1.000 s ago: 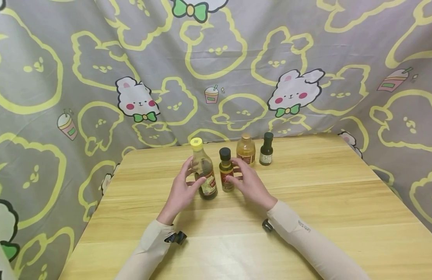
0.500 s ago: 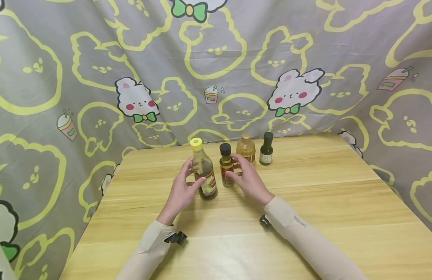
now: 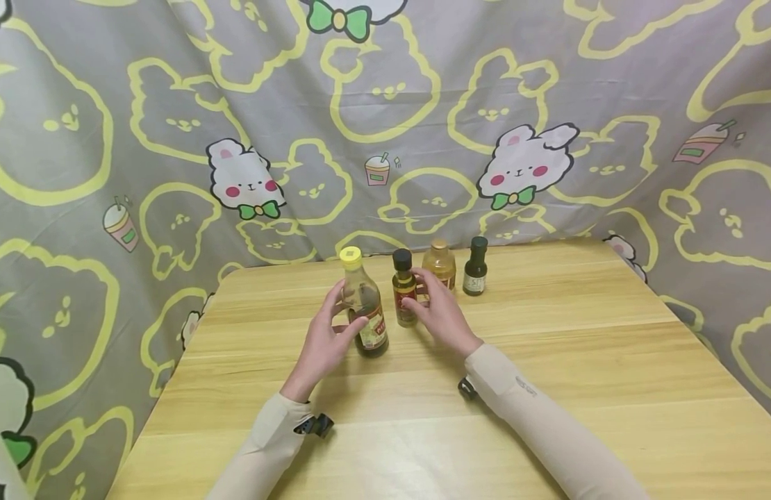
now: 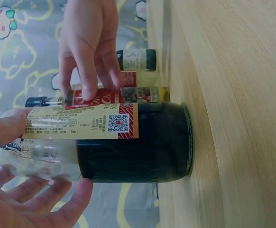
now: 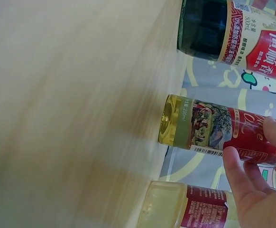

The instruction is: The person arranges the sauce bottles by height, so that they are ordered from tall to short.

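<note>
My left hand grips a tall vinegar bottle with a yellow cap, thumb on one side and fingers on the other. Dark liquid fills its lower part, and it stands upright on the table. To its right, my right hand holds a small olive oil bottle with a black cap and red label. In the right wrist view, thumb and fingers sit around the upper label of the olive oil bottle. Whether its base touches the table cannot be told.
Behind my right hand stands a squat bottle of yellowish liquid, partly hidden. A small dark bottle with a green cap is right of it. All are on a wooden table, with a patterned curtain behind.
My right hand has moved the olive oil bottle away from me, toward the back of the table. The left hand and the vinegar bottle have stayed in place.
</note>
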Available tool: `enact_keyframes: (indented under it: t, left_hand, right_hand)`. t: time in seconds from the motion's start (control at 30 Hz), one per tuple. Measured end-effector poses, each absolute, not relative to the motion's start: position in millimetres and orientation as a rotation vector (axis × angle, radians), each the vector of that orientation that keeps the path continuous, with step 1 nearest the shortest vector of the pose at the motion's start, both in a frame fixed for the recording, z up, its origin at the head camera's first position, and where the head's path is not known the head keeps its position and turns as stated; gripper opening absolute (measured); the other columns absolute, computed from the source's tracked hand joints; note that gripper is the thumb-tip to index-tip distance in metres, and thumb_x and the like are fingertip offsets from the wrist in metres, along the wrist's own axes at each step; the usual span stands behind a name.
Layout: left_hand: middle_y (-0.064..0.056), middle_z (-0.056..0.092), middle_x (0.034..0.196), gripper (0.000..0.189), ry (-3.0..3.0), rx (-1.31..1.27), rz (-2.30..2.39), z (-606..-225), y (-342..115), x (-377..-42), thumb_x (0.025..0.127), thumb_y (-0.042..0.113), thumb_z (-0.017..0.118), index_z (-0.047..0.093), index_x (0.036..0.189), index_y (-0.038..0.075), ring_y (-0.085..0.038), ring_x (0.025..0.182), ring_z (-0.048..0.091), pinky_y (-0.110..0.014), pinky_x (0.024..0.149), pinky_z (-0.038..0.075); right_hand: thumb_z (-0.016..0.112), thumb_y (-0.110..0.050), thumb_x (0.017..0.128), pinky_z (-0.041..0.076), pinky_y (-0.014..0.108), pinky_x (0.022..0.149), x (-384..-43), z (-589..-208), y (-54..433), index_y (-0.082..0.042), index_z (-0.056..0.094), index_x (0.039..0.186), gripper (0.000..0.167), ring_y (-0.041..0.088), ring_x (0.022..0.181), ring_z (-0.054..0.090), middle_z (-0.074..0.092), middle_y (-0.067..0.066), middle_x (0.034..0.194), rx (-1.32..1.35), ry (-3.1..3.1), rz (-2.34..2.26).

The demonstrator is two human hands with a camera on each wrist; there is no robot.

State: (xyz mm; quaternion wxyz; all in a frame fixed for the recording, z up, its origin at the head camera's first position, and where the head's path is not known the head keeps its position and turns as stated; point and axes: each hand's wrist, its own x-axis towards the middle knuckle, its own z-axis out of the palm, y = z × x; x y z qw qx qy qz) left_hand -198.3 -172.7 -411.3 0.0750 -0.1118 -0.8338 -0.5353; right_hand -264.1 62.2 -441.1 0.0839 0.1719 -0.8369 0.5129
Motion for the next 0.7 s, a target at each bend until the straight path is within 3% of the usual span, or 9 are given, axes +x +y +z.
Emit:
enact_keyframes:
  t: [0.7]
  left_hand:
    - [-0.009,0.045,0.154,0.077,-2.490,-0.340,-1.616,-412.6,-172.8,-199.6,0.096,0.020,0.073,0.030,0.160,0.023,-0.034,0.140,0.049,-0.051,0.099,0.057]
  right_hand:
    - [0.075,-0.015,0.094,0.062,0.038,0.089,-283.4,-442.8,48.4,-0.012,0.046,0.148,0.061,0.030,0.118,0.064,0.060,0.014,0.134,0.429,-2.490,1.395]
